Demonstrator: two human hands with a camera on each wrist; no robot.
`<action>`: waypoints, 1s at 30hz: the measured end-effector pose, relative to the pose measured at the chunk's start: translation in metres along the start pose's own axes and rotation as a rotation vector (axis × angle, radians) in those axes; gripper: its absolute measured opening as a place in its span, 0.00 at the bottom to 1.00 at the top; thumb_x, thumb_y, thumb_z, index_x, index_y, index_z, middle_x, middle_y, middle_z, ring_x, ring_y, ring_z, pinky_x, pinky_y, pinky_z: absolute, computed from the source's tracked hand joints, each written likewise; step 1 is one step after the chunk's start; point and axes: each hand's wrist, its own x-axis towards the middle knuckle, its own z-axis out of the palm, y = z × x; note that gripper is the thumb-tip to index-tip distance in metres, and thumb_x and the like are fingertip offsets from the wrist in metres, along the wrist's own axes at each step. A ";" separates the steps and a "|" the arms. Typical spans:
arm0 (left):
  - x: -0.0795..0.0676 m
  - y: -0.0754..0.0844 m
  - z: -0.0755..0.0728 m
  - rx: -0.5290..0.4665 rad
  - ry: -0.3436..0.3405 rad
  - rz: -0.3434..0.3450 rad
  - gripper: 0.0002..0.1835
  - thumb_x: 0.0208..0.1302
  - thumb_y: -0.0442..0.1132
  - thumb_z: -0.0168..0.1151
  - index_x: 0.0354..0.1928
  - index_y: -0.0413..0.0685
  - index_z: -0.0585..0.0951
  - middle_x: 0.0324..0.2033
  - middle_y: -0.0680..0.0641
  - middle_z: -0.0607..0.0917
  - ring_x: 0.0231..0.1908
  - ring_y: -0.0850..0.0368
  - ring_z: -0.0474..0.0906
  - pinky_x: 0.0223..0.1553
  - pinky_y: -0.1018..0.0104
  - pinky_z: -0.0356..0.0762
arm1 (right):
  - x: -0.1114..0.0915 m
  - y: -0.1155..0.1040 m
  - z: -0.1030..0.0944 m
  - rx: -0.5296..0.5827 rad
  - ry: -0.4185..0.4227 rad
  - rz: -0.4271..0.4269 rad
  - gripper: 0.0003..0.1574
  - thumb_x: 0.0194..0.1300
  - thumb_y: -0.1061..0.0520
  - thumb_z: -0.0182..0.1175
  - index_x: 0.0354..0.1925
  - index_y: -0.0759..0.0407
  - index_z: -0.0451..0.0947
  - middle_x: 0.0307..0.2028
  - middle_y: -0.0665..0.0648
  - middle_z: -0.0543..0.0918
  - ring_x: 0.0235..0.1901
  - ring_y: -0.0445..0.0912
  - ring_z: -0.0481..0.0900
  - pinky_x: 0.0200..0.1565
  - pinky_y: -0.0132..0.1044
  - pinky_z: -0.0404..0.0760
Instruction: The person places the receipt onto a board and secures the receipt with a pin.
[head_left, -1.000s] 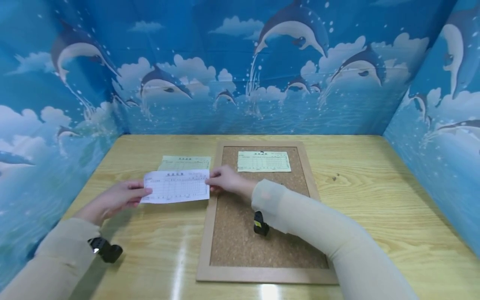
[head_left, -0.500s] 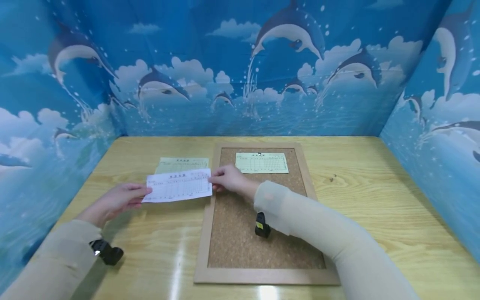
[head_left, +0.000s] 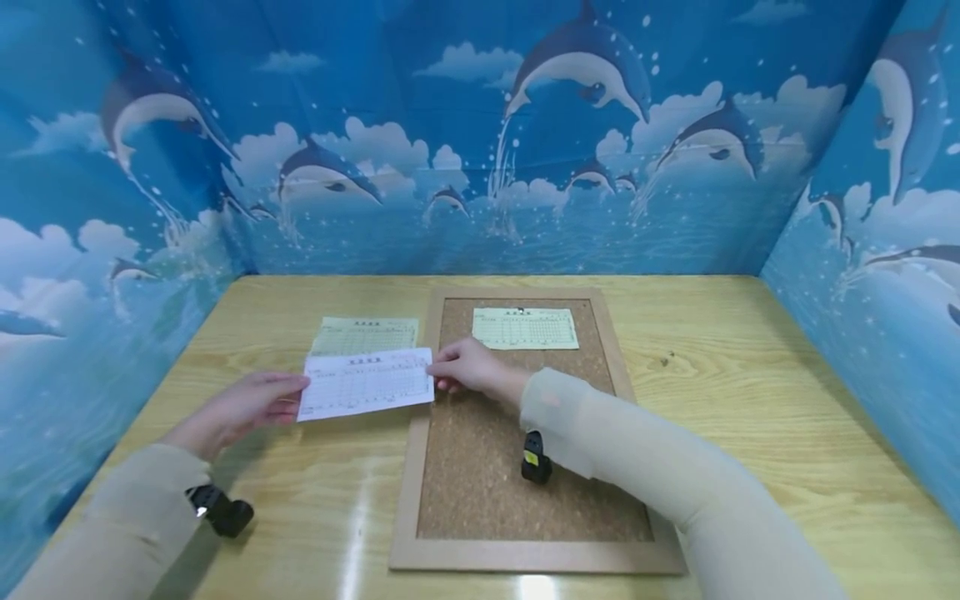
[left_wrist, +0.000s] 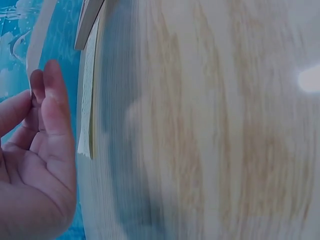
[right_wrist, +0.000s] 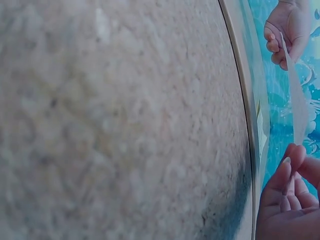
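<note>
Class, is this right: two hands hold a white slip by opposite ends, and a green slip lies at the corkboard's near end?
Wrong end: the head view shows the green slip at the far end of the corkboard. The left hand and right hand hold the white slip by opposite ends.

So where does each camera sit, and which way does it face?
Head: on the head, facing forward and down; left hand, right hand and sleeves show.
Left wrist: on that wrist, facing tabletop; left hand shows.
Right wrist: on that wrist, facing corkboard; both hands show.
Shared by head and right wrist: white slip, held in both hands.
</note>
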 end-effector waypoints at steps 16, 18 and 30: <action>0.007 0.003 0.016 -0.060 -0.042 0.007 0.26 0.71 0.39 0.48 0.59 0.21 0.63 0.33 0.51 0.83 0.33 0.60 0.80 0.38 0.66 0.79 | -0.009 0.006 -0.015 -0.019 0.038 0.051 0.11 0.64 0.60 0.59 0.40 0.68 0.81 0.20 0.51 0.77 0.21 0.38 0.74 0.25 0.28 0.75; 0.008 0.004 0.017 -0.056 -0.039 0.011 0.26 0.71 0.40 0.48 0.60 0.21 0.62 0.33 0.51 0.83 0.33 0.60 0.80 0.38 0.66 0.79 | -0.009 0.007 -0.017 -0.015 0.043 0.049 0.11 0.64 0.60 0.59 0.40 0.68 0.81 0.20 0.51 0.77 0.21 0.37 0.73 0.25 0.27 0.74; 0.013 0.007 0.028 -0.060 -0.027 0.032 0.23 0.70 0.39 0.49 0.56 0.22 0.67 0.30 0.51 0.83 0.30 0.61 0.80 0.35 0.68 0.79 | -0.015 0.014 -0.028 -0.049 0.031 0.048 0.10 0.64 0.59 0.59 0.37 0.66 0.81 0.21 0.52 0.77 0.22 0.39 0.73 0.26 0.30 0.75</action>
